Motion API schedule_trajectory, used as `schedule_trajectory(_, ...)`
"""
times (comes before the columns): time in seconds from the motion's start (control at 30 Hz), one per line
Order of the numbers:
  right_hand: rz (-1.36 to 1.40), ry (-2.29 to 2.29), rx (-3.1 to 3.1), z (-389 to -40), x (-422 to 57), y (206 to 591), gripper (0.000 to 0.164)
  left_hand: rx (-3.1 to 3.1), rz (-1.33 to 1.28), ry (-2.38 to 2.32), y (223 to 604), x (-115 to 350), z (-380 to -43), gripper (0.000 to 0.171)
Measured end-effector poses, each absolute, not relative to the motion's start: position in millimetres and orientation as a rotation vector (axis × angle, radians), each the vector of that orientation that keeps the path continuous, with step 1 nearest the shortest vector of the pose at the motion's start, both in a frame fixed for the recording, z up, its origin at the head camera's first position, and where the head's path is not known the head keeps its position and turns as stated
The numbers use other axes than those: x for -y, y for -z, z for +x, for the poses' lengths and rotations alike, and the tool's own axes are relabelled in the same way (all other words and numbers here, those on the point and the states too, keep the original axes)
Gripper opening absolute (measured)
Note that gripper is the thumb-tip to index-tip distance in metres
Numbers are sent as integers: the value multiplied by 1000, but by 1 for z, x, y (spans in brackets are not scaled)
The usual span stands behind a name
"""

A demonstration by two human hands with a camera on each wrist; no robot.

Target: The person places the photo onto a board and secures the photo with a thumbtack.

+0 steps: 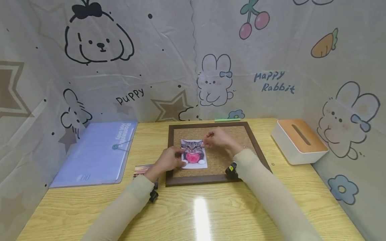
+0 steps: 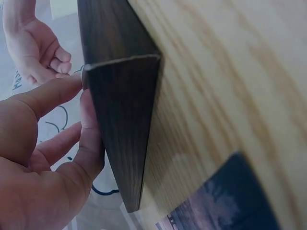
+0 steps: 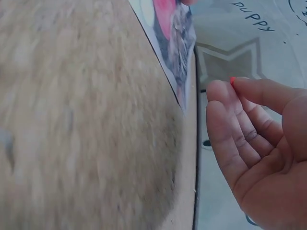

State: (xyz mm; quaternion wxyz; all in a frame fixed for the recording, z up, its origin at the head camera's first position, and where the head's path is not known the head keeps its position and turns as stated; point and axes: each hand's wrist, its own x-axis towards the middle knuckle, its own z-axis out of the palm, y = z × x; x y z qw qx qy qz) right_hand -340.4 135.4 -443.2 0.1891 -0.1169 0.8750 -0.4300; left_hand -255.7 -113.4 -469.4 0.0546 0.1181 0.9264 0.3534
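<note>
A cat photo (image 1: 193,157) with a pink round shape on it lies on a cork board (image 1: 223,164) with a dark wood frame. My left hand (image 1: 169,159) rests at the photo's left edge, fingertips and thumb pressing it down over the cork. In the left wrist view the left fingers (image 2: 88,143) reach past the frame corner (image 2: 122,81). My right hand (image 1: 219,138) is at the photo's upper right corner. Between its thumb and index finger it pinches a small red piece (image 3: 232,80), mostly hidden by the fingertips.
Another photo (image 1: 141,170) lies on the table left of the board, partly under my left arm. A blue document folder (image 1: 93,154) lies farther left. A white tissue box (image 1: 298,142) with a wooden lid stands at the right. A green pen-like stick (image 1: 227,119) lies behind the board.
</note>
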Motion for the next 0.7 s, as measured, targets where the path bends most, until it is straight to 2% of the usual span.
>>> schedule_trajectory(0.7,-370,1093,-2412,-358,-88,461,16,-2814,374,-1040,470,113,-256,55)
